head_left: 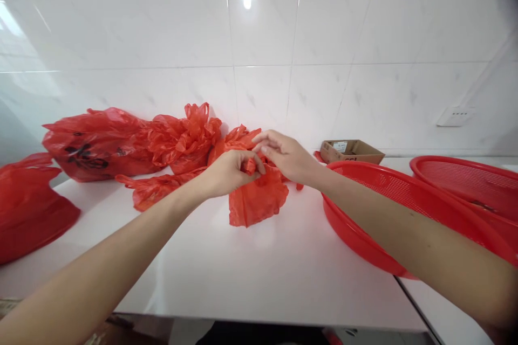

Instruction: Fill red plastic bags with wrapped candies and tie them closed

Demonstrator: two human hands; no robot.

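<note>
A crumpled red plastic bag (pixel 259 199) hangs between my two hands, above the white table near its middle. My left hand (pixel 234 171) is closed round a bunched part of the bag, which pokes out between thumb and fingers. From the right, my right hand (pixel 283 155) meets the bag's top with bent fingers pinched together. Its fingertips partly hide what they grip, but they touch the same bag. Behind my hands lies more bunched red plastic (pixel 234 140). A flattened red bag (pixel 162 188) rests left of my left hand.
Full red bags (pixel 101 145) stand along the tiled wall at the back left, and another red bag (pixel 32 210) sits at the left edge. Two red perforated baskets (pixel 352 226) occupy the right, under my right forearm. A small cardboard box (pixel 352 151) is behind them.
</note>
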